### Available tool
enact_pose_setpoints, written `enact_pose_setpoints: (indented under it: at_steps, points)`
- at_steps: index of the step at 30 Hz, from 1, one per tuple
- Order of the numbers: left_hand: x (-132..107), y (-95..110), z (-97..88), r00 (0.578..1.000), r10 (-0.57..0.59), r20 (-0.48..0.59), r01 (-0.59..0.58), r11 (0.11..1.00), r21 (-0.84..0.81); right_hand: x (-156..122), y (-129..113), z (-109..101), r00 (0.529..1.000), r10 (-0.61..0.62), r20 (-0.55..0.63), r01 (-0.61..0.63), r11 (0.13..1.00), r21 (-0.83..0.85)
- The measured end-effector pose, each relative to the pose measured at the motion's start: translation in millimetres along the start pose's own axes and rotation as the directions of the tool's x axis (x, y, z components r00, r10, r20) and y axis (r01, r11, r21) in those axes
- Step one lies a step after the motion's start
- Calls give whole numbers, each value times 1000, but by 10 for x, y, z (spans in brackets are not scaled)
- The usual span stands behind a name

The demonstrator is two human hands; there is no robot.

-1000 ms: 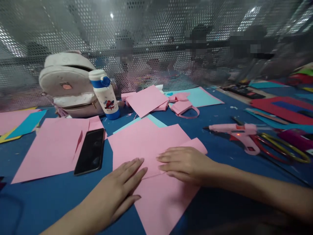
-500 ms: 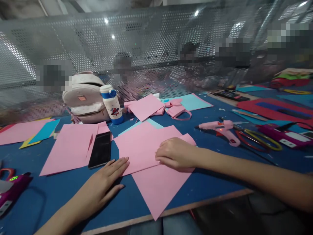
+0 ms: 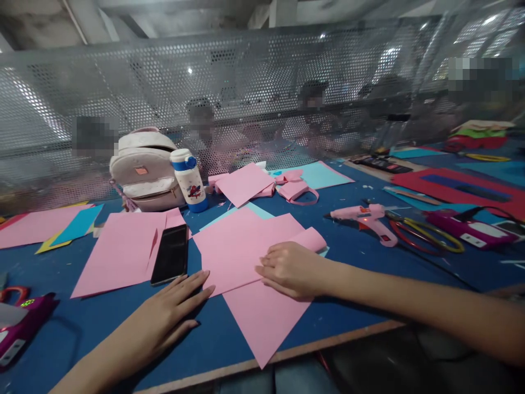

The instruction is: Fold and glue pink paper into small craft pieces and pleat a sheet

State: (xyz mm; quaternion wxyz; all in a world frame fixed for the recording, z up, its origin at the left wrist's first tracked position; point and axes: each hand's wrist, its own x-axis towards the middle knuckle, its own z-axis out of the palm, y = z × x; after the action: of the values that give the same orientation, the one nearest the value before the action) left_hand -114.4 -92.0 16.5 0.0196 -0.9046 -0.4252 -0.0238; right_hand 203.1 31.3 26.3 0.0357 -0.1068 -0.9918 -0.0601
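My left hand (image 3: 170,306) lies flat with fingers spread. Its fingertips touch the left edge of a pink paper sheet (image 3: 229,251). Across that sheet my right hand (image 3: 289,268) has its fingers bent and closed down on the paper near its front edge; what lies under the palm is hidden. Just behind the right hand, a curled part of pink paper (image 3: 311,239) rises. Another pink sheet (image 3: 262,328) sticks out below with one corner over the table's front edge. Close to my left fingers rests a black phone (image 3: 170,254), partly on more pink paper (image 3: 117,249).
A pink glue gun (image 3: 365,216) lies at right beside scissors (image 3: 426,232) and a purple device (image 3: 471,227). Farther back stand a bottle (image 3: 191,183) and a backpack (image 3: 147,169), before a perforated metal screen (image 3: 254,71). Another purple device (image 3: 24,323) sits at far left.
The camera view has shifted slightly. My right hand has slid a little toward me and to the left on the paper, its fingers loosening slightly. My left fingers have spread a little more.
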Motion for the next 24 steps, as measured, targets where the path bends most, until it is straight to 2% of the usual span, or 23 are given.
enact_pose_setpoints:
  at_steps: [4, 9, 16, 20, 24]
  points:
    - [-67, -61, -43, 998, 14, 68, -15, 1000, 16, 31, 22, -71, 997, -1, 76, 3, 1000, -28]
    - [-57, -114, -85, 993, 41, 115, -42, 999, 4, 54, 79, -232, 989, 12, 151, -15, 1000, 14]
    - [-44, -144, -4, 999, 27, 30, -26, 999, -33, 65, 121, -391, 969, 19, 245, -30, 999, 42]
    - [-4, -116, 10, 999, 31, 29, -32, 999, 27, 86, 107, -426, 962, 31, 273, -42, 999, 35]
    - [132, -42, -57, 998, 42, 48, -45, 997, 61, 97, 97, -456, 957, 38, 289, -52, 998, 39]
